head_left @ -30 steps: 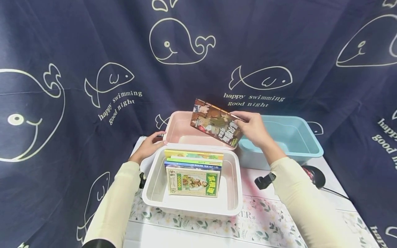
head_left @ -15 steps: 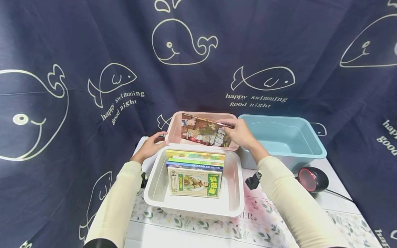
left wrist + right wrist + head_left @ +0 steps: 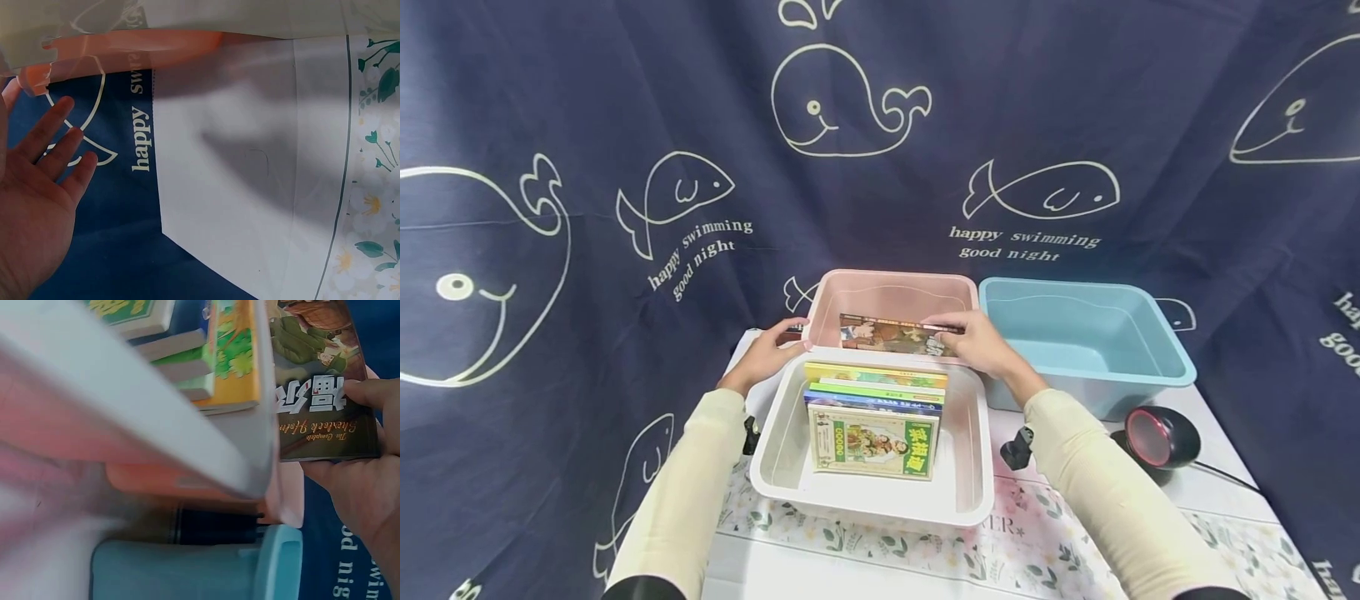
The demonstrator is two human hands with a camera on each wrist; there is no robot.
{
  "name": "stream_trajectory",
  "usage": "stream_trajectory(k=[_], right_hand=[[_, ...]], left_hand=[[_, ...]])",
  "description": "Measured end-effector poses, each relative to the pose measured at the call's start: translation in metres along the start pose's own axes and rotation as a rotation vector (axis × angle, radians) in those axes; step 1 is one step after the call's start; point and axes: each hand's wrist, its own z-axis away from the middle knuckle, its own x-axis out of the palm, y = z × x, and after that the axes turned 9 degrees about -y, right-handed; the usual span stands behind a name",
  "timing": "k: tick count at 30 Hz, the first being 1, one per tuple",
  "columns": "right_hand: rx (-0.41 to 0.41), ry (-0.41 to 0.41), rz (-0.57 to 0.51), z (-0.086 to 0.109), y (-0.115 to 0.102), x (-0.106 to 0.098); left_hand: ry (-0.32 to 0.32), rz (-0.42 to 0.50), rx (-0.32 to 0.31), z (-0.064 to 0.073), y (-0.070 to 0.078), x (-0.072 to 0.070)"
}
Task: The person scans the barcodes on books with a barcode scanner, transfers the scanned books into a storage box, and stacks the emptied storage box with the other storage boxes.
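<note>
My right hand (image 3: 981, 342) pinches a brown paperback book (image 3: 887, 335) by its upper right corner, thumb on the front cover. Its lower part is inside the pink bin (image 3: 898, 283), hidden behind the white bin's far rim. The cover shows "Sherlock" lettering in the right wrist view, where the right hand (image 3: 369, 469) holds the book's end. My left hand (image 3: 767, 358) rests at the left edge of the pink bin, its visible fingers (image 3: 65, 147) stretched out. Nearer me is a white bin (image 3: 868, 510) with several books (image 3: 874, 442) standing upright in a row.
A blue bin (image 3: 1082, 333) stands right of the pink one. Further right sits a black, round-faced device (image 3: 1161, 437) with a cable. Behind the bins hangs a dark blue curtain (image 3: 865, 200). A floral cloth (image 3: 880, 537) covers the table's front.
My right hand has moved left and lowered the brown book from above the pink bin into it. The left hand stays at the pink bin's edge.
</note>
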Motion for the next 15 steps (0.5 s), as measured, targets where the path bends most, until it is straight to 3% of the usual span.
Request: stream_trajectory(k=[7, 15], right_hand=[[-0.009, -0.031, -0.037, 0.000, 0.016, 0.005], [0.007, -0.064, 0.053, -0.004, 0.023, 0.009]], left_hand=[[-0.011, 0.017, -0.010, 0.000, 0.001, 0.000], [-0.004, 0.006, -0.015, 0.001, 0.003, 0.000]])
